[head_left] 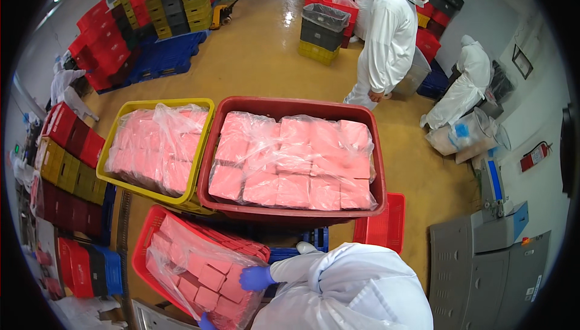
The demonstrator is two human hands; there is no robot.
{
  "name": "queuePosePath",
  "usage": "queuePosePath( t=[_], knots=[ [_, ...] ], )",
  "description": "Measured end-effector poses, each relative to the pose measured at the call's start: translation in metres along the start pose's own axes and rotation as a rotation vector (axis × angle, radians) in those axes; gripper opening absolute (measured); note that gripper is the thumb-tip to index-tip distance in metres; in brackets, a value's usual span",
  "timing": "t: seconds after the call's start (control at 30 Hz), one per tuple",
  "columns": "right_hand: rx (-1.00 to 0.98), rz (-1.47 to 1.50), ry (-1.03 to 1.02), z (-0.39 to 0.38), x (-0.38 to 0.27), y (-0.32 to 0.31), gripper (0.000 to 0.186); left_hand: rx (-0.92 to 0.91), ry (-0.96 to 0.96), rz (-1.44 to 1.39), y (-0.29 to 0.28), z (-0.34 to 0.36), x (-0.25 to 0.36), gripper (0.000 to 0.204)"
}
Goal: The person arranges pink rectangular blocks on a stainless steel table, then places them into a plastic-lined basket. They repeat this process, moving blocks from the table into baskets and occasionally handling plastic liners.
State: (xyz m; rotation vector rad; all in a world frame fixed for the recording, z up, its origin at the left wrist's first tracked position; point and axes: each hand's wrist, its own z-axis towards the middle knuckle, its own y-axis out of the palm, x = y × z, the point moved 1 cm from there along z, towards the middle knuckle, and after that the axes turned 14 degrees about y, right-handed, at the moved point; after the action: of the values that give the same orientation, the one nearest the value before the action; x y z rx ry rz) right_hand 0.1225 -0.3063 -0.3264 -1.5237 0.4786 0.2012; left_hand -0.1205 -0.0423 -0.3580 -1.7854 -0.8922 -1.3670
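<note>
A tilted red crate (pixel 145 254) holds pink blocks (pixel 211 277) inside a clear plastic bag. My right hand (pixel 257 277), in a blue glove, is closed at the crate's right side, over the bag's edge. My left hand (pixel 205 321), also blue-gloved, is at the crate's near end, mostly hidden. Just beyond stand a yellow tub (pixel 105 174) and a larger dark red tub (pixel 293 212), both holding bagged pink blocks. My white sleeve and clothing fill the lower middle.
Crate stacks (pixel 72 167) line the left. Blue pallets (pixel 157 67) and a pallet jack (pixel 220 16) stand behind. Co-workers in white (pixel 386 46) stand at back and sides. A red tray (pixel 393 221) and grey machine (pixel 465 269) are at right, a grey-and-yellow bin (pixel 320 40) at back.
</note>
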Motion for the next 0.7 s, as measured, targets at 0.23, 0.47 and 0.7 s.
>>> queuePosePath(
  t=[0.23,0.47,0.7],
  knots=[
    [0.041,0.071,-0.064,0.011,-0.049,0.024,0.019,0.002,0.264,0.463,-0.018,0.022,-0.02,0.052],
    [0.034,0.051,0.059,-0.011,-0.047,0.035,0.016,0.079,0.239,0.372,0.004,-0.013,-0.027,0.053],
    [-0.006,-0.054,-0.016,-0.028,-0.035,0.012,0.017,0.158,0.266,0.426,0.014,-0.053,-0.029,0.054]
  ],
)
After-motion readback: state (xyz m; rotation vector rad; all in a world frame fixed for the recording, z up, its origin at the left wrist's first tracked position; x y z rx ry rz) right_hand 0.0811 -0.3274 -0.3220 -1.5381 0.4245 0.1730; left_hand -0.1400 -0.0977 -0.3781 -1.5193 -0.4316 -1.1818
